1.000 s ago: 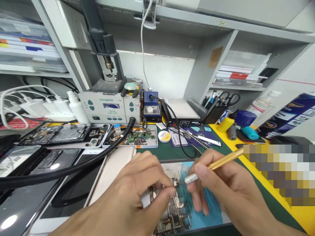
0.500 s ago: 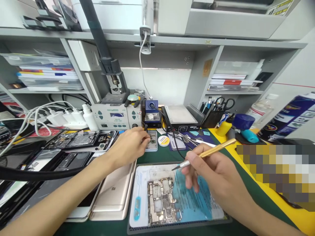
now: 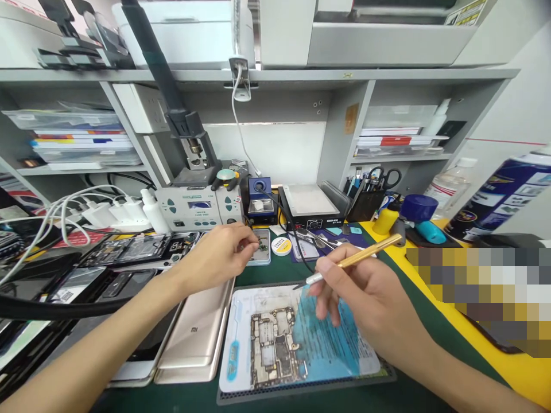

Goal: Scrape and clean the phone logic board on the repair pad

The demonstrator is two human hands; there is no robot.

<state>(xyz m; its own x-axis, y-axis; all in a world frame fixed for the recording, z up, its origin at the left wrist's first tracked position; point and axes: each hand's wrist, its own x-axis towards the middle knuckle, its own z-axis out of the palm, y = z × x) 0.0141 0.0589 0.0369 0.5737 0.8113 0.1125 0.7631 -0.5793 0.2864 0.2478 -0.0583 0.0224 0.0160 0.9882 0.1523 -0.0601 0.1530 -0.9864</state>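
My left hand [image 3: 228, 248] reaches to the near edge of a small clear tray [image 3: 263, 261] holding tiny parts. Its fingers are curled together; whatever may be between the fingertips is hidden. My right hand [image 3: 359, 287] grips a slim gold-handled tool [image 3: 365, 251] like a pen. The tool has a silver collar and a dark pointed tip, which hovers above the mat's upper part. On that white and blue work mat [image 3: 331, 355] lies a phone circuit board [image 3: 271, 347], left of my right hand and untouched.
Gold-backed phones [image 3: 196, 327] are stacked left of the mat, beside more phones and opened phone parts. Behind stand a hot-air station [image 3: 198, 203], a blue soldering-iron stand [image 3: 260, 203] and a heating plate [image 3: 310, 201]. A round white-and-yellow tin [image 3: 282, 246] sits near the tray.
The camera view has shifted, so most things appear a little further left. My left hand stays at the small tray, and my right hand keeps its hold on the gold-handled tool.
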